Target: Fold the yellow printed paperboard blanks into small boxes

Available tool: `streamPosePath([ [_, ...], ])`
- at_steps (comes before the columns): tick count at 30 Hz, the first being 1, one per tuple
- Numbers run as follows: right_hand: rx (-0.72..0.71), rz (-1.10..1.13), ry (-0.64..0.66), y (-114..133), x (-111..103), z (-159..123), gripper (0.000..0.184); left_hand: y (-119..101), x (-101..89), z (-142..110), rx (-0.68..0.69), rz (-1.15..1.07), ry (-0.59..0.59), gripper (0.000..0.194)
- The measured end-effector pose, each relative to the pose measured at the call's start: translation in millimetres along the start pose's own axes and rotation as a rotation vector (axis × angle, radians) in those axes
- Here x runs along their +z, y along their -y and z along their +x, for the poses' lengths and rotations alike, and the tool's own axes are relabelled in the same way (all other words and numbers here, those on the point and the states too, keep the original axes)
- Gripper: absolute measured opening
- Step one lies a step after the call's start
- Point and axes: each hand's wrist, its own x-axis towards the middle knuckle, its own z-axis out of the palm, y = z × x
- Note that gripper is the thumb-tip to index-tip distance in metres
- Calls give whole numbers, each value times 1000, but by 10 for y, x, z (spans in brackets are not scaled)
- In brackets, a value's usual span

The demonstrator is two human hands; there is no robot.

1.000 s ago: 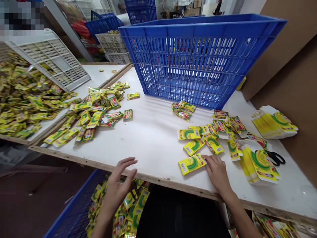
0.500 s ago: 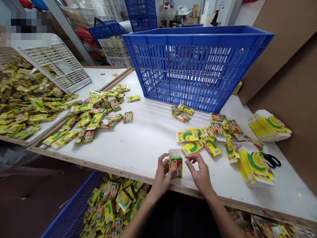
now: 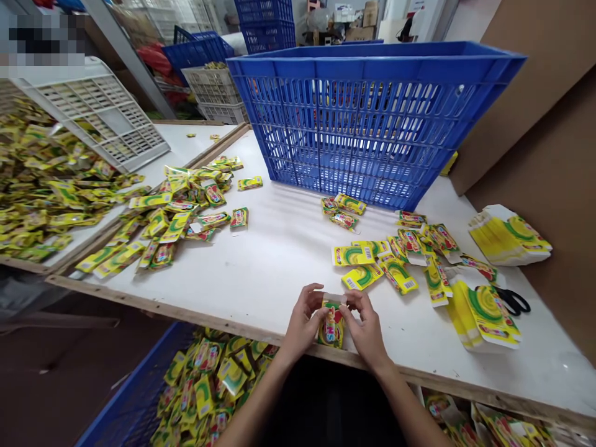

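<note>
Near the table's front edge, my left hand grips a small green and yellow carton by its left side, thumb on the printed front. My right hand is closed on the carton's right upper edge, thumb and fingers at the pale flap on top. Colourful letters show on the carton's front; its back is hidden. Just beyond my hands lie several similar cartons, some yellow with a green curve. To the right are a stack of flat yellow cartons and black-handled scissors.
A large blue crate stands at the table's back. Small packs lie heaped on the left, beside a wooden strip and a tilted white crate. More packs fill a blue bin below the front edge. Cardboard rises at right.
My right hand has moved left onto the carton and now grips its upper edge. The flap, upright before, is lower and bent. The carton has shifted slightly towards me.
</note>
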Motion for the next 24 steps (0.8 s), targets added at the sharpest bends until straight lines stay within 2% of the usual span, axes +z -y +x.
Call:
streamPosePath([
  [5,-84,2,87,63,-8,-36,15,-68,-22,-14,39,193,15,16],
  [8,-98,-7,50,94,-5,-54,14,-90,-18,-13,71,247,9,17],
  [12,-57,-34,-4,100,26,-47,16,-90,15,8,61,261,-32,16],
  [18,74,-47,-15,127,24,31,20,-107,61,55,18,238,-82,18],
  [24,44,14,8,114,5,-25,20,-66,37,27,18,143,-60,20],
])
